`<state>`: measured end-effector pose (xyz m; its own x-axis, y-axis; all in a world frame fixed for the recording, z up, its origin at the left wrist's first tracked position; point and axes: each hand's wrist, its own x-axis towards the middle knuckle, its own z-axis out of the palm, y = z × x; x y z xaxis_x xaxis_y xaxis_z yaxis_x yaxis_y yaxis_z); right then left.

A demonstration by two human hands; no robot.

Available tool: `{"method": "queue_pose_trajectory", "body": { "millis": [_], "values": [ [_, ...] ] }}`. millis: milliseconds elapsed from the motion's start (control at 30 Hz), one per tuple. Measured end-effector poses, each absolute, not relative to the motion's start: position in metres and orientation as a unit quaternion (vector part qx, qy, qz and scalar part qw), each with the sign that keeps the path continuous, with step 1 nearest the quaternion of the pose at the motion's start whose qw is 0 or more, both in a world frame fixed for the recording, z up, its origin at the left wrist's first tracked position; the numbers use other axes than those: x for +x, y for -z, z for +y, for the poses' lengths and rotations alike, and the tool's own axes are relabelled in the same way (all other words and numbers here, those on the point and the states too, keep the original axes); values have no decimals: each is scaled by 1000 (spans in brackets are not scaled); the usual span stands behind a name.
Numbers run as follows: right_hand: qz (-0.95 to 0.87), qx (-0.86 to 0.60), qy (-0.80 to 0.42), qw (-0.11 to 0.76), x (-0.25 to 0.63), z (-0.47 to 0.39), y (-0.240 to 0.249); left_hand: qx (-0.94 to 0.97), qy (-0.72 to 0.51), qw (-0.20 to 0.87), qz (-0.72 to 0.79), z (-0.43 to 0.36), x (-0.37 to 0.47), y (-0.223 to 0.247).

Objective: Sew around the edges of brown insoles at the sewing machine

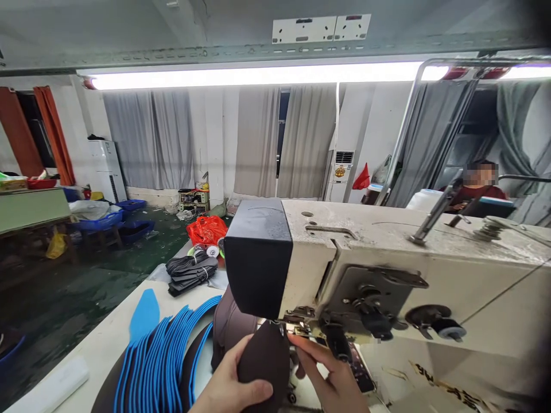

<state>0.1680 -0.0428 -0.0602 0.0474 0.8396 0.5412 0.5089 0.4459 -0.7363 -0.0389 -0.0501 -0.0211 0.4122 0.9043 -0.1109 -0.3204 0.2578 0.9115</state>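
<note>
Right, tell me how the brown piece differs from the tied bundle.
The brown piece is held up in the left hand; the tied bundle lies down. The brown piece is broad and smooth, while the tied bundle is a stack of narrower strips with pale ties. Both are dark.

And here we have two bare hands, the left [235, 381] and the right [333, 378], smooth across the skin that shows. Slim, long fingers [307, 346] on the right one, narrowing towards the tips; over on the left, a sturdier thumb [258, 391] with a rounded end. The nails are too small to judge from here.
</note>
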Motion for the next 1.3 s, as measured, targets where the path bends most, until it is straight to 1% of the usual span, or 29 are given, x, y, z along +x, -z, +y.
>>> {"method": "queue_pose_trajectory", "body": {
  "millis": [133, 233, 333, 400, 500, 567, 733, 867, 1000, 1133, 1300],
  "values": [
    [-690, -483, -212, 496, 173, -44, 54, 405, -436, 709, 380, -44, -33, 19],
    [-696, -484, -233, 477, 175, -45, 54, 408, -460, 689, 383, -40, -27, 22],
    [-683, -483, -221, 502, 173, -44, 59, 427, -485, 661, 381, -35, -21, 28],
    [-678, -477, -208, 519, 171, -43, 62, 437, -498, 628, 408, -32, -16, 34],
    [-674, -475, -196, 532, 168, -42, 63, 439, -516, 577, 456, -30, -10, 43],
    [-675, -475, -188, 533, 168, -42, 63, 443, -529, 564, 455, -32, -6, 48],
    [-676, -494, -159, 524, 167, -42, 62, 420, -550, 594, 410, -42, -1, 50],
    [-676, -497, -134, 527, 167, -42, 60, 412, -478, 643, 434, -47, -9, 37],
    [-696, -477, -178, 507, 171, -43, 58, 447, -405, 674, 427, -43, -21, 20],
    [-697, -470, -222, 493, 173, -43, 58, 461, -398, 690, 390, -34, -29, 4],
    [-703, -461, -213, 497, 173, -42, 60, 469, -389, 699, 374, -18, -31, 5]
  ]
}}
